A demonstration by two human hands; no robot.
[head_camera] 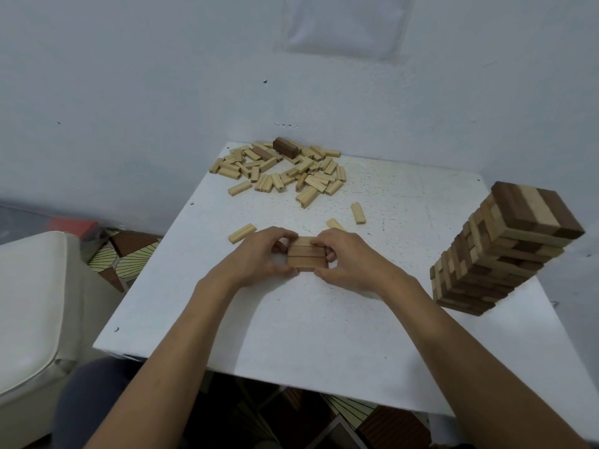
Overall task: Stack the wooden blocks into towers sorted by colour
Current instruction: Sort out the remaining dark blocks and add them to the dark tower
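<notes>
White table [324,335]: blocks [306,257] between hands [259,259] [351,264]

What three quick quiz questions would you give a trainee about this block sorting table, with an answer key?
1. True or false: the tall tower on the person's right is built of one colour only.
2. What do the left hand and right hand hold between their fingers? A) a small set of blocks B) one dark block C) nothing
3. Fill in: the loose pile at the far edge of the table is mostly ___ blocks.
Key: 1 false, it mixes dark and light; 2 A; 3 light.
</notes>
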